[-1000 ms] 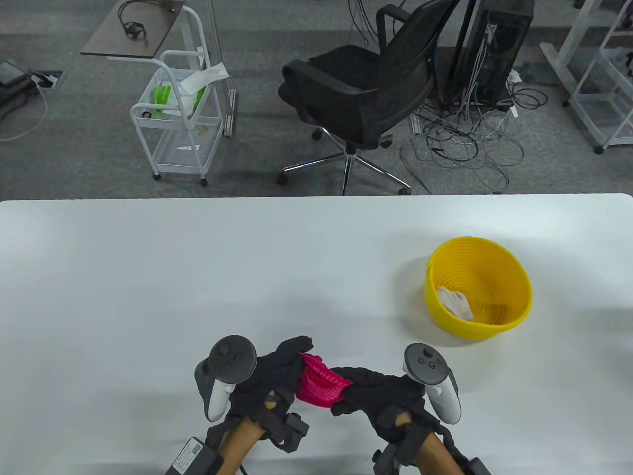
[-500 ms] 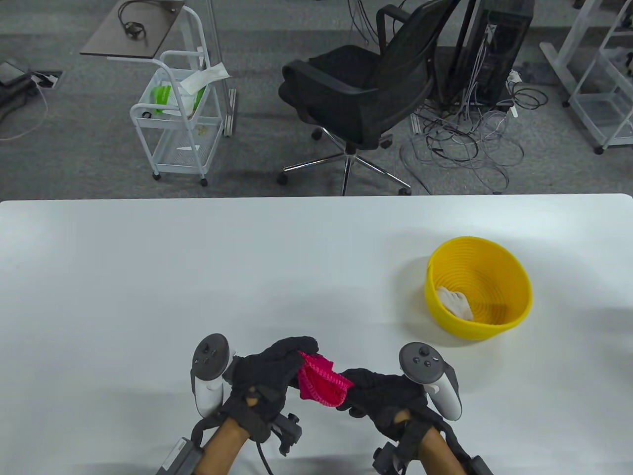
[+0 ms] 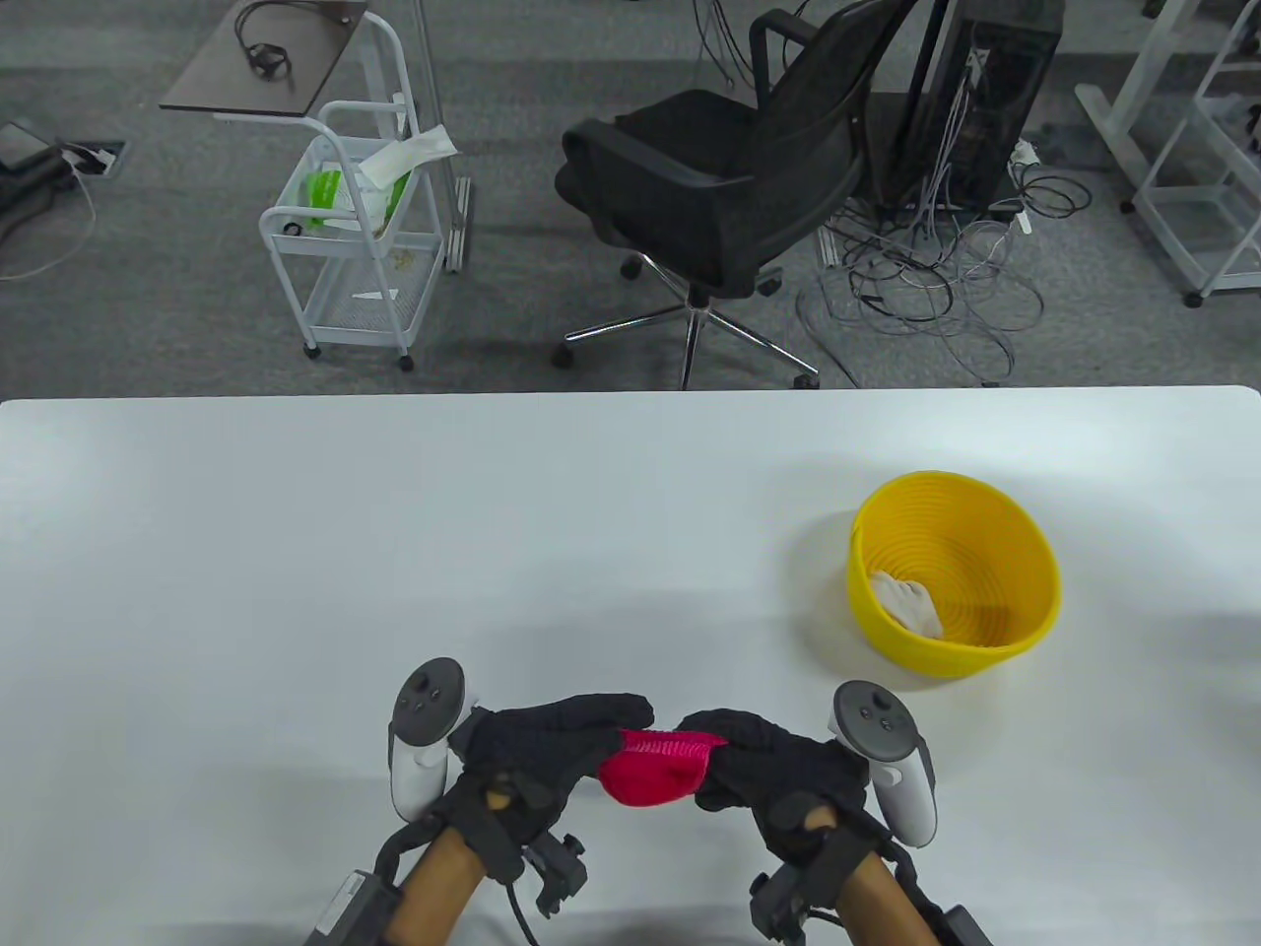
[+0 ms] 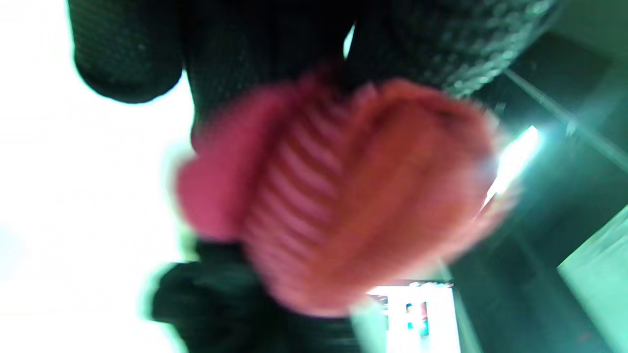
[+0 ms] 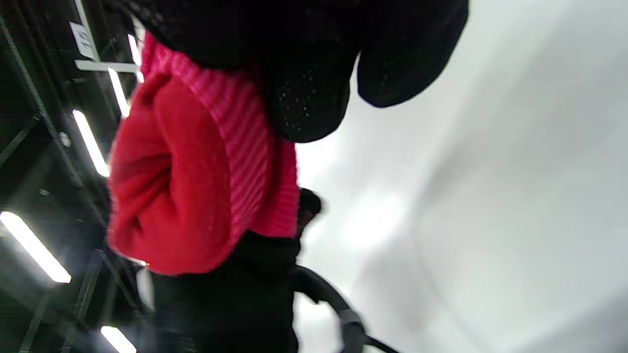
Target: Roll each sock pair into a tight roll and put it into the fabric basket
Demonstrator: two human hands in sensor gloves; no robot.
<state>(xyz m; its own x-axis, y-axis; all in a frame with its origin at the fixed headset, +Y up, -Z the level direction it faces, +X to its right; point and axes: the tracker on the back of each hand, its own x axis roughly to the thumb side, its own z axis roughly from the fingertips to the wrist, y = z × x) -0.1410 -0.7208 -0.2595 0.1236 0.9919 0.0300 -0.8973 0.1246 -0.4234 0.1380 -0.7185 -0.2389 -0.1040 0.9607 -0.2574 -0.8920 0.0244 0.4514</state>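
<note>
now both hands, left hand [image 3: 537, 754] and right hand [image 3: 778, 764], clutch the pink sock roll [image 3: 655, 767] between them near the table's front edge, with the yellow basket [image 3: 892, 641] off on the right hand's side.

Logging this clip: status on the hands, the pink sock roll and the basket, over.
Left hand and right hand both gripping pink sock roll, held between them. Yellow basket already holds a white roll. Nothing in between.

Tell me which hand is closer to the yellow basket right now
Right. The right hand holds the pink sock roll below and left of the yellow basket, apart from it. The left hand grips the roll's other end, farther left.
</note>
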